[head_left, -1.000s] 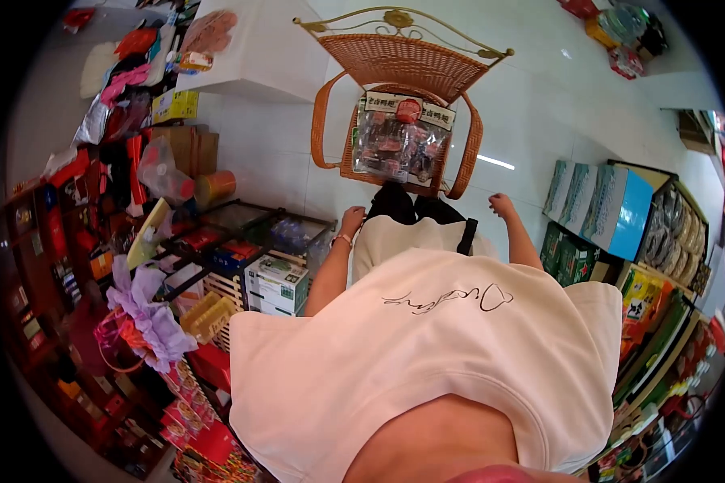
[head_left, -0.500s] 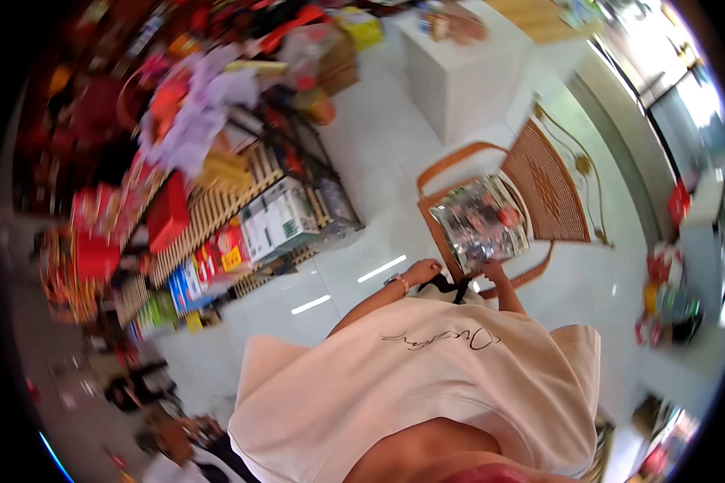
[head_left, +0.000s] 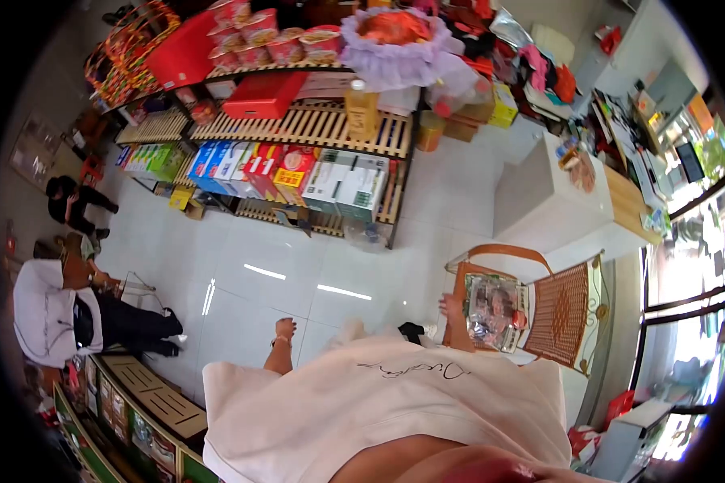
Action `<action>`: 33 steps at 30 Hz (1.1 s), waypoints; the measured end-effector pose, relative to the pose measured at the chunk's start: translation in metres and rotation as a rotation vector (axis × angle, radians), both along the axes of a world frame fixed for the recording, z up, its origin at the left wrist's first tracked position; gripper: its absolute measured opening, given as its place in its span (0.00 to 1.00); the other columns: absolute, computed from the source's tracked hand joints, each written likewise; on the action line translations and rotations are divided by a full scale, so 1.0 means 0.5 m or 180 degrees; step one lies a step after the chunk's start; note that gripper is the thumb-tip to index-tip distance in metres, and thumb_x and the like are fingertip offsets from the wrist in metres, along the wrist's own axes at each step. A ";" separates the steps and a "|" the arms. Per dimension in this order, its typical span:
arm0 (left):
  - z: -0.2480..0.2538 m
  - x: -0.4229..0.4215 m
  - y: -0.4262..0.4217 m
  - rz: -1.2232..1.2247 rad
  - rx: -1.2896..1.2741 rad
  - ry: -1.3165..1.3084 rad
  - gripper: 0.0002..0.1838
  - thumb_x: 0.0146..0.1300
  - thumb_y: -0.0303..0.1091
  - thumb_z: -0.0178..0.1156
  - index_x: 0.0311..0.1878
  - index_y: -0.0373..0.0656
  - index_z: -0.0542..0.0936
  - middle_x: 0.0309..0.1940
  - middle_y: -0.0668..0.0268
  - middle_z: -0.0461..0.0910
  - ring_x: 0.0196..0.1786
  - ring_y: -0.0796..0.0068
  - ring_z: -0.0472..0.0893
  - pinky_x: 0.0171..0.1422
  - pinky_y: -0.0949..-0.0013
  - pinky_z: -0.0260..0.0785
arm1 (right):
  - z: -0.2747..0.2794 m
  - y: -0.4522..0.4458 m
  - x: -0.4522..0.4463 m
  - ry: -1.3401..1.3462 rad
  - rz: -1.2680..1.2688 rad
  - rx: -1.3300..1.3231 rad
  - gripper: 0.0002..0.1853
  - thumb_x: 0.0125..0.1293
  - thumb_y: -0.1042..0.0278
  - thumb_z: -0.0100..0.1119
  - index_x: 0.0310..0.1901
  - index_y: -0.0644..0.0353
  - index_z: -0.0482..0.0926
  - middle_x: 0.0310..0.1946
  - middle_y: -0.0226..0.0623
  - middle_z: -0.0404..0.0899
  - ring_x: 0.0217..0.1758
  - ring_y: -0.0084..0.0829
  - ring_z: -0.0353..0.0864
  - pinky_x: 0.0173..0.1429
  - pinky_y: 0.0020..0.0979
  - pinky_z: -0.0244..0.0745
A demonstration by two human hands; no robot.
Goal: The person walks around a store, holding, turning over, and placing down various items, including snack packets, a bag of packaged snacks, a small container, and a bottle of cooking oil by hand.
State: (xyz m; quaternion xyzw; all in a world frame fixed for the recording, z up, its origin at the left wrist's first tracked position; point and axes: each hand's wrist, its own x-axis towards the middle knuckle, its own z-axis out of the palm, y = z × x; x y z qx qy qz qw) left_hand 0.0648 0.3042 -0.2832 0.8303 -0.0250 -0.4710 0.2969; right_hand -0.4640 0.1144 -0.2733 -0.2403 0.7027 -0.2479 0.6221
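Note:
My left hand point(head_left: 285, 328) hangs over the tiled floor, its fingers curled; whether anything lies inside them is too small to tell. Close to the left edge of the wicker chair point(head_left: 562, 312) is my right hand point(head_left: 451, 306), over or beside the seat, with its fingers partly spread and nothing visible in them. Clear plastic packages with red and white labels point(head_left: 495, 312) lie on the chair's seat. The chair stands to the right of my body.
A slatted shelf point(head_left: 298, 125) holds boxes, noodle cups and a bottle point(head_left: 361, 111). Behind the chair stands a white counter point(head_left: 544, 193). At the left are a standing person point(head_left: 56, 314), a crouching or seated person point(head_left: 76, 205) and a display rack point(head_left: 149, 394).
The view has swung leftward, bringing the shelf and two people into sight. The chair now appears at the right, and my hands are farther apart than half a second ago.

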 end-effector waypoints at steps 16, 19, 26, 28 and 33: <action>-0.097 -0.095 0.429 -0.1263 -0.0500 -0.0666 0.15 0.54 0.41 0.48 0.37 0.41 0.76 0.25 0.65 0.78 0.24 0.76 0.75 0.24 0.71 0.64 | -0.043 -0.006 0.321 0.1033 0.2007 0.0564 0.11 0.51 0.59 0.54 0.35 0.53 0.72 0.27 0.32 0.69 0.33 0.32 0.70 0.34 0.34 0.69; -0.102 -0.072 0.448 -0.1008 -0.0419 -0.0602 0.15 0.54 0.41 0.48 0.38 0.41 0.76 0.25 0.65 0.78 0.24 0.76 0.75 0.24 0.71 0.64 | 0.025 -0.047 0.469 0.0742 0.2190 0.0258 0.11 0.50 0.62 0.52 0.36 0.53 0.74 0.27 0.31 0.69 0.31 0.30 0.69 0.32 0.33 0.70; -0.110 0.057 0.418 -0.0797 -0.0246 -0.0637 0.15 0.55 0.40 0.48 0.39 0.41 0.76 0.25 0.65 0.78 0.24 0.77 0.75 0.24 0.73 0.65 | 0.007 -0.110 0.784 0.0534 0.3184 0.0223 0.14 0.50 0.69 0.45 0.39 0.52 0.76 0.23 0.31 0.67 0.25 0.27 0.66 0.29 0.31 0.69; -0.109 0.115 0.387 -0.0817 -0.0212 -0.0705 0.15 0.55 0.40 0.48 0.39 0.41 0.76 0.25 0.65 0.78 0.24 0.77 0.74 0.25 0.73 0.65 | -0.006 -0.122 0.855 0.0642 0.3547 0.0415 0.14 0.50 0.70 0.45 0.38 0.52 0.76 0.22 0.31 0.67 0.24 0.27 0.66 0.29 0.31 0.69; -0.080 0.305 0.270 -0.0879 -0.0338 -0.1098 0.15 0.56 0.40 0.47 0.40 0.41 0.76 0.25 0.66 0.78 0.24 0.77 0.74 0.25 0.74 0.65 | 0.022 -0.196 1.061 0.0752 0.4114 0.0377 0.12 0.52 0.70 0.43 0.36 0.53 0.76 0.22 0.32 0.68 0.23 0.27 0.67 0.26 0.33 0.70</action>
